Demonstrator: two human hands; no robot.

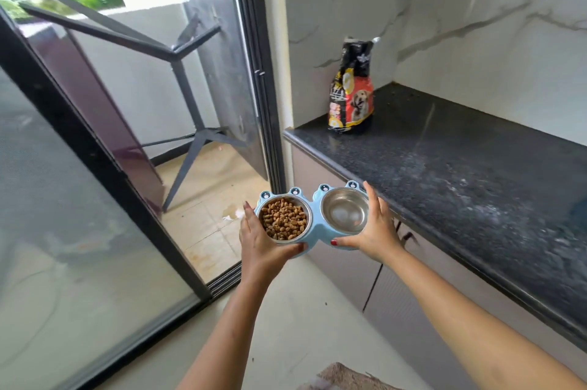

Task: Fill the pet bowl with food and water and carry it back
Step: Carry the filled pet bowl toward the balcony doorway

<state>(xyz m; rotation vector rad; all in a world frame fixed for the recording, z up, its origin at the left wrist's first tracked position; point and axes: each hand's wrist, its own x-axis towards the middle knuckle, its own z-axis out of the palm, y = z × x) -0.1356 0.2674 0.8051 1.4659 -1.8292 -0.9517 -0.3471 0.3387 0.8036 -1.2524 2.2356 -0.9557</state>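
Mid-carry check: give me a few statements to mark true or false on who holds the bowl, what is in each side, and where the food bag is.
1. The left hand and the right hand each grip one end of the blue pet bowl. True.
2. The kibble is in the compartment on the person's right. False: it fills the left compartment.
3. The food bag lies flat on the floor. False: it stands upright on the dark counter, near the wall corner.
4. The right steel dish holds no kibble. True. Whether there is water in it cannot be told from this view.
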